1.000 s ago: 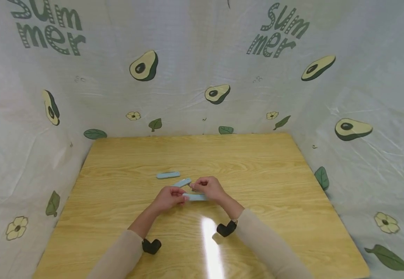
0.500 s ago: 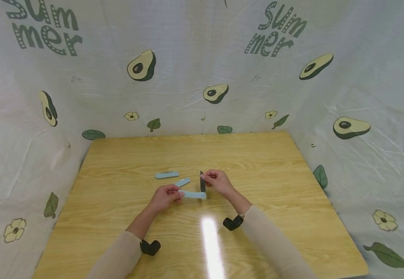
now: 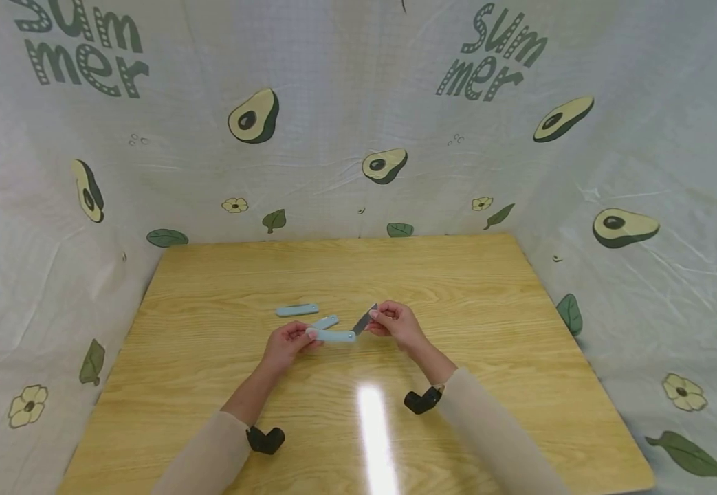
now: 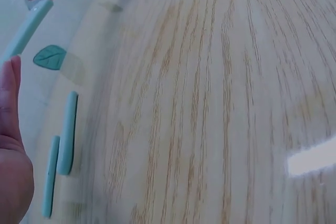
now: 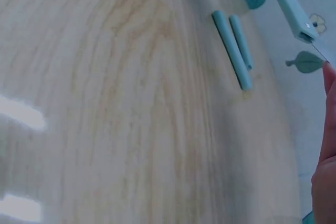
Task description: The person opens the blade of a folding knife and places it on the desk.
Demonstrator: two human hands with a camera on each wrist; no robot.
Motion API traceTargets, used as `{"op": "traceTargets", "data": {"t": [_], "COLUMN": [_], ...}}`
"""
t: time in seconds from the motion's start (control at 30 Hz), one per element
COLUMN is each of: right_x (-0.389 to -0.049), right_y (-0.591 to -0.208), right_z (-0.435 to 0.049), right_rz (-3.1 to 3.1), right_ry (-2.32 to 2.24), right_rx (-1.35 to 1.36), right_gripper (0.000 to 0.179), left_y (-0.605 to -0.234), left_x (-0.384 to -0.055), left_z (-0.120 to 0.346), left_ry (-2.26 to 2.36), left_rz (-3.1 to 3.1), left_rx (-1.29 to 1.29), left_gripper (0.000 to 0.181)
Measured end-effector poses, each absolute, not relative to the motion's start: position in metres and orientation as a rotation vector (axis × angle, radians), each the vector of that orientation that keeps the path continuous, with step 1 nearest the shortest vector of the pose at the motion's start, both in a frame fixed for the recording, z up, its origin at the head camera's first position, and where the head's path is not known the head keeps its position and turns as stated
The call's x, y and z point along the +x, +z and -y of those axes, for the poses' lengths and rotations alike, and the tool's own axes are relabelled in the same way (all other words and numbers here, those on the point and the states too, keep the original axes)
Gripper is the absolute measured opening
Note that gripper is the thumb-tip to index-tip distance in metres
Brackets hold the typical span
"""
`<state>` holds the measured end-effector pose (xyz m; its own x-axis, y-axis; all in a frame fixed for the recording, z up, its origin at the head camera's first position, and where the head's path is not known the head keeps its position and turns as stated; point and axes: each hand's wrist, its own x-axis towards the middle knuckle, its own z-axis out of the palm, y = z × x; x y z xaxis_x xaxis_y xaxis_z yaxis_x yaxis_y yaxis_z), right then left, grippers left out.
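Light blue folding knife (image 3: 337, 336) held partly unfolded above the table (image 3: 457, 309).
The left hand (image 3: 285, 345) has its fingers around the handle (image 3: 330, 335); the right hand's (image 3: 400, 327) fingers pinch the blade (image 3: 365, 320). Two similar blue knives, one farther back (image 3: 297, 311), one nearer (image 3: 326, 322), lie behind. The cloth (image 3: 333, 62) reads "summer" twice.

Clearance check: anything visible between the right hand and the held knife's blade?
Nothing visible: the right hand pinches the blade; the left hand holds the handle. Two other blue knives lie on the table below.
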<state>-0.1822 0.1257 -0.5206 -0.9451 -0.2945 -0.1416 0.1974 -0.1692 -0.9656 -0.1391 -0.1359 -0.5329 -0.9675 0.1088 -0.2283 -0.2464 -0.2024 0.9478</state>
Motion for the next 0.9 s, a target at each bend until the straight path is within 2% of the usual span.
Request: {"op": "traceTargets", "data": {"t": [0.3, 0.57, 0.77, 0.9], "right_x": [-0.164, -0.157, -0.164, -0.172], "right_y": [-0.536, -0.538, -0.538, -0.536], "right_z": [-0.105, -0.093, -0.097, -0.102], "right_rz": [-1.506, -1.39, -1.386, -1.405], "right_ry": [-2.551, -2.698, -2.707, -2.714], "right_rx": [0.139, 0.188, 0.35, 0.502], "right_gripper": [0.025, 0.026, 0.022, 0.02], "left_y": [-0.536, -0.538, -0.536, -0.532], "left_x": [-0.145, -0.146, -0.152, -0.159], "left_z": [0.131, 0.127, 0.129, 0.127], "left_ry": [2.488, 2.626, 2.551, 2.471], "left_rz": [-1.688, -1.585, -1.626, -1.677], "left_rx": [-0.34, -0.299, -0.33, -0.361], "left_gripper": [0.006, 0.015, 0.006, 0.026]}}
